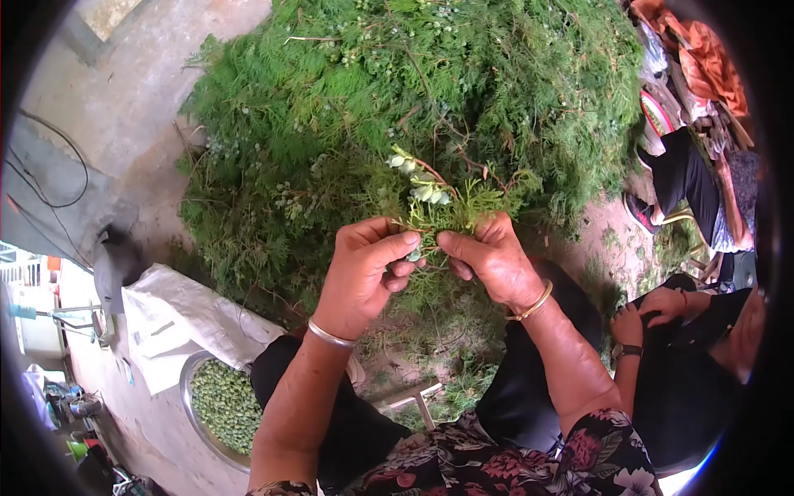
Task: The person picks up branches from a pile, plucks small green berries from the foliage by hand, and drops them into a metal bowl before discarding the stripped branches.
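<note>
A small green sprig (pixel 438 202) with pale green cones on it is held up in front of me. My right hand (pixel 488 258) grips the sprig's stem from the right, a gold bangle on its wrist. My left hand (pixel 368 269), with a silver bangle, pinches a pale cone at the sprig's base between thumb and fingers. Behind the hands lies a big heap of feathery green branches (pixel 413 99). Down at the left, a metal bowl (pixel 192 405) holds many picked green cones.
A white sack (pixel 178 318) lies beside the bowl on the concrete floor. Another person in black (pixel 695 364) sits at the right, and a second person's legs (pixel 686 178) are farther back. Cables run across the floor at left.
</note>
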Available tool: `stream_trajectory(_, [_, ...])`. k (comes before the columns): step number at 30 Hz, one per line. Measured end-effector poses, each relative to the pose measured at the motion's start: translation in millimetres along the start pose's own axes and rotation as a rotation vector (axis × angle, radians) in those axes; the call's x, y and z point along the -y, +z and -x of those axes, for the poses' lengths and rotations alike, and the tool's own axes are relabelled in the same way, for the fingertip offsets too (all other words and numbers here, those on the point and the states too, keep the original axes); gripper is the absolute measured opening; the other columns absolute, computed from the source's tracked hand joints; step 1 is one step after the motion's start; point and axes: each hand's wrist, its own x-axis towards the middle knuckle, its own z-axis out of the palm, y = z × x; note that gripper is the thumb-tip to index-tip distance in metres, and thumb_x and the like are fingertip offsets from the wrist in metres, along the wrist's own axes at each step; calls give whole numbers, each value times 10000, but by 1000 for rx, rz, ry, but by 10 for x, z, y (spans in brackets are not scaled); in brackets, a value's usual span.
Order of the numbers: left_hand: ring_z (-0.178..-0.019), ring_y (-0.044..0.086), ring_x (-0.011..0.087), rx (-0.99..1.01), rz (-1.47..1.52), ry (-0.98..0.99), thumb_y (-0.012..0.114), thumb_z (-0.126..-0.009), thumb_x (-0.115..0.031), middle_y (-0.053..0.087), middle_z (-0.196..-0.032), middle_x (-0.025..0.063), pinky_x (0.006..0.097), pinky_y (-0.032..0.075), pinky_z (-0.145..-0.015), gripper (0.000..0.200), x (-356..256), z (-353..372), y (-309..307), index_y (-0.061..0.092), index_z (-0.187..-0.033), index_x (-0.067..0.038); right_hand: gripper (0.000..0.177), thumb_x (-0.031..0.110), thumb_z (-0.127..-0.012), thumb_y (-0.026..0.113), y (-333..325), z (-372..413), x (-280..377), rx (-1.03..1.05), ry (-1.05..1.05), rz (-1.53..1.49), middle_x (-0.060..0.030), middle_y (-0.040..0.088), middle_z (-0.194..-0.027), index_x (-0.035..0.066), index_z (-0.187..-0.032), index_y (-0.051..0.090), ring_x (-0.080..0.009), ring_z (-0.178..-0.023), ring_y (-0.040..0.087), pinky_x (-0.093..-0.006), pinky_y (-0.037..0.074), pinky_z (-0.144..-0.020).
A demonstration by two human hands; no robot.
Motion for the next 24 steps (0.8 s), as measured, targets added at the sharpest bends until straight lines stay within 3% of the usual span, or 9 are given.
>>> stream_trajectory(3, [-474,442,63,-13,-174,153,659,-813,-49,539,-679,30,186,306,-371,119,-30,-34,-121,586,-877,21,220,48,-880,576,32,-8,10,9,-12,-35,22,490,-523,33,-662,551,-33,-437,395,-221,290,-404])
stream_trajectory(4, [-481,450,63,-137,-241,216,647,-804,-30,545,-676,39,190,319,-376,116,-76,-41,-175,589,-887,26,220,48,-880,576,20,-9,9,9,-12,-34,22,490,-523,33,-662,551,-33,-437,395,-221,290,-404])
stream_trajectory(7, [-498,464,79,-246,-78,256,606,-837,-91,566,-696,76,199,335,-384,116,-188,-113,-440,592,-881,15,254,52,-880,589,-58,-2,-12,-60,2,-151,17,473,-501,40,-631,543,-51,-433,400,-236,283,-394])
stream_trajectory(9, [-515,480,111,5,238,152,556,-887,-216,587,-731,122,232,361,-399,209,-193,-70,-496,593,-872,-11,254,53,-881,588,-64,-21,-30,-69,-17,-155,14,479,-502,38,-631,548,-54,-433,402,-238,287,-393])
stream_trajectory(13, [-519,494,148,78,275,-37,501,-924,-392,607,-775,151,284,394,-423,362,37,-13,-258,598,-874,-47,254,61,-883,585,-41,-38,-45,-80,-23,-79,11,487,-502,34,-632,555,-55,-432,398,-238,290,-395])
stream_trajectory(14, [-518,481,131,-5,144,1,541,-915,-376,608,-760,139,260,380,-424,338,93,19,-173,595,-868,-46,254,61,-883,585,-15,-33,-31,-82,-22,-80,11,487,-502,34,-632,555,-55,-432,398,-238,290,-395])
stream_trajectory(18, [-520,439,72,48,-268,85,642,-869,-198,588,-698,89,198,327,-422,183,76,35,-39,589,-836,-26,233,65,-884,581,61,-29,-7,-79,-22,-33,18,477,-499,30,-653,566,-48,-434,385,-238,284,-396])
stream_trajectory(22, [-517,434,62,-9,-163,81,598,-895,-159,587,-711,88,194,319,-403,162,-37,28,-198,586,-839,-7,205,72,-886,579,35,-15,-77,26,44,-49,24,472,-513,24,-686,568,-46,-441,387,-234,292,-405])
stream_trajectory(24, [-512,448,77,-111,336,230,601,-889,-161,591,-754,111,204,353,-395,164,-194,-66,-493,583,-880,2,201,79,-890,579,38,-8,-75,25,41,-105,29,466,-526,31,-697,553,-47,-442,384,-235,302,-412])
